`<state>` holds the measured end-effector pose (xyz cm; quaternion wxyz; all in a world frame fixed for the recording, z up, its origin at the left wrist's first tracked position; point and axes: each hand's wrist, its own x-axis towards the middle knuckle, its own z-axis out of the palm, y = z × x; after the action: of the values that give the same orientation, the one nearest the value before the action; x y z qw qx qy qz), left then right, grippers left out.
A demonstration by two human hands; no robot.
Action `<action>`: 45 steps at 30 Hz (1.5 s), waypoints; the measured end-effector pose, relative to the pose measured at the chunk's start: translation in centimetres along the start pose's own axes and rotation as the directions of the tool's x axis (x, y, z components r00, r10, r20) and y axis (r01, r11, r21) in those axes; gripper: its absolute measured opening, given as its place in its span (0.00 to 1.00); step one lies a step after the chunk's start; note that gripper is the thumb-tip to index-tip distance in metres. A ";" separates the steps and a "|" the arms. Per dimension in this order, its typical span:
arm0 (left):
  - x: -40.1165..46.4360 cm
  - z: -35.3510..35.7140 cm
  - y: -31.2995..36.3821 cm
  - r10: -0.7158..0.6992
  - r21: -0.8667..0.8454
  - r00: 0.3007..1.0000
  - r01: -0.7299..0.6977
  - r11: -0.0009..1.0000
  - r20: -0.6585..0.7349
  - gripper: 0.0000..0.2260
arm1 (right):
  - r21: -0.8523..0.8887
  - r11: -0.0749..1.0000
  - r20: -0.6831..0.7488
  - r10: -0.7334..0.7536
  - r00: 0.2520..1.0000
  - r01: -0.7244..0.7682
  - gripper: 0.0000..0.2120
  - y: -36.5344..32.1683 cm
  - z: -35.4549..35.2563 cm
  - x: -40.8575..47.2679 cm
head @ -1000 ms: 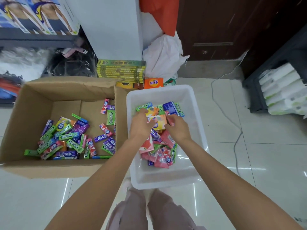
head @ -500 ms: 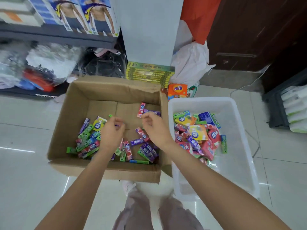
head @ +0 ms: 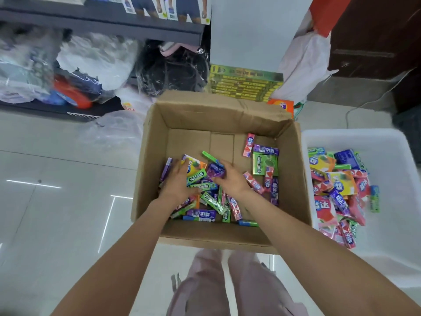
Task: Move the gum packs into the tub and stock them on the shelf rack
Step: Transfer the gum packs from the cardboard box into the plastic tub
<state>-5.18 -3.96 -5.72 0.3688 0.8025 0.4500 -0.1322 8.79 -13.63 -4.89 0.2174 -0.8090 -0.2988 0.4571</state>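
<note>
- I have both hands down inside the cardboard box (head: 293, 169), which sits on the tiled floor just left of the white tub (head: 387, 142); the two containers stand side by side, nearly touching.
- My left hand (head: 180, 181) lies spread on the heap of gum packs (head: 209, 201) at the box's left side; the fingers look fairly straight, resting on a yellow pack, holding nothing that I can make out.
- My right hand (head: 232, 179) curls its fingers round a purple gum pack (head: 216, 170) near the middle of the box; I think it pinches just that one, though the fingertips blur.
- Loose packs also lie toward the box's right wall, a green Doublemint pack (head: 265, 164) among them.
- The tub holds a pile of packs (head: 337, 185) already, mostly red, purple and yellow; it lies along the tub's left side.
- Behind the box stands a stack of green cartons (head: 246, 84); a dark shelf rack (head: 102, 26) with bagged goods fills the upper left.
</note>
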 end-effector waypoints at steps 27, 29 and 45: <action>0.6 -1.9 0.9 -0.057 -0.251 0.994 0.032 0.968 -0.096 0.27 | -0.057 0.994 -0.029 0.088 0.996 -0.090 0.25 0.4 0.9 1.1; 0.2 -2.1 1.2 -0.027 -0.232 0.993 -0.001 0.973 -0.115 0.25 | -0.014 0.996 -0.017 0.082 0.996 -0.083 0.26 0.6 0.8 0.7; -3.5 -2.9 14.2 0.101 -0.404 0.934 -0.244 0.882 -0.342 0.11 | 0.344 0.901 -0.475 -0.074 0.877 0.263 0.13 1.3 -10.9 -6.8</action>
<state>4.16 -8.65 4.87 0.4754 0.7461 0.4463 0.1349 15.93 -20.13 3.76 0.4805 -0.8012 -0.2117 0.2871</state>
